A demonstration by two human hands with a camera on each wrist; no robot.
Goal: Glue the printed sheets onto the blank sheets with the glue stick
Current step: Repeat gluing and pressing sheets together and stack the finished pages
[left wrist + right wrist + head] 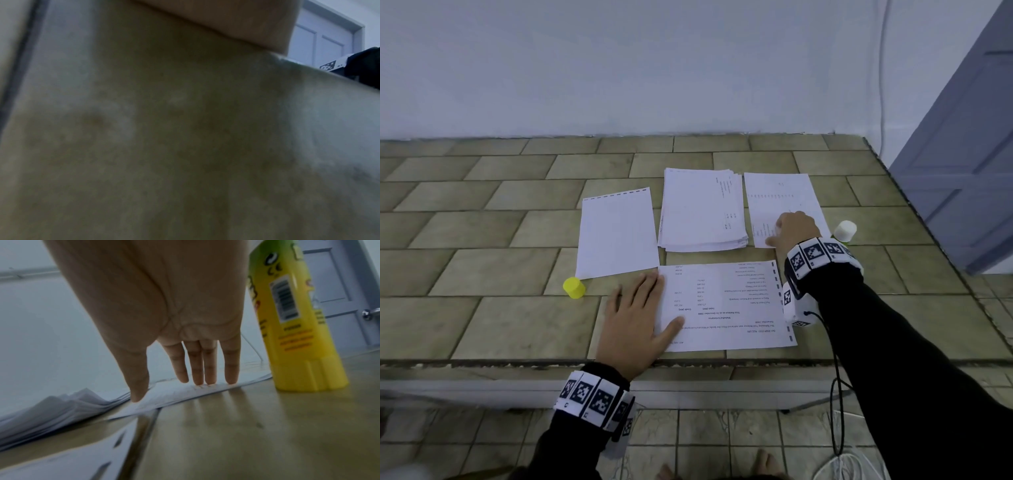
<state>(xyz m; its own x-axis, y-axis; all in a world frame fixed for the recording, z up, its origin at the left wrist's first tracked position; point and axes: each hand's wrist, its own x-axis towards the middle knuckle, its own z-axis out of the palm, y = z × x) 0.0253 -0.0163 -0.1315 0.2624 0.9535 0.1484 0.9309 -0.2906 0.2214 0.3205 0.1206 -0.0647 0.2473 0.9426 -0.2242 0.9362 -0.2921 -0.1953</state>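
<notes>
Tiled in olive-tan, the surface [482,233] carries a blank sheet [618,234], a paper stack [700,210] and a lone printed sheet [774,198] in a row. Nearest the edge lies another printed sheet [726,305], its left margin pressed by the flat, spread left hand [635,320]. The right hand [796,229], fingers [207,363] straight, touches the lone sheet. The uncapped glue stick [296,321] stands just beside it; its yellow cap [574,287] lies near the blank sheet.

Person, both arms: long black sleeves [893,359]. Each wrist: band of white blocks w/ black-and-white square tag markers, left wristband [594,399], right wristband [816,253]. White camera unit [796,306] under right wrist, tagged; thin black cable [835,383] hangs off it.
</notes>
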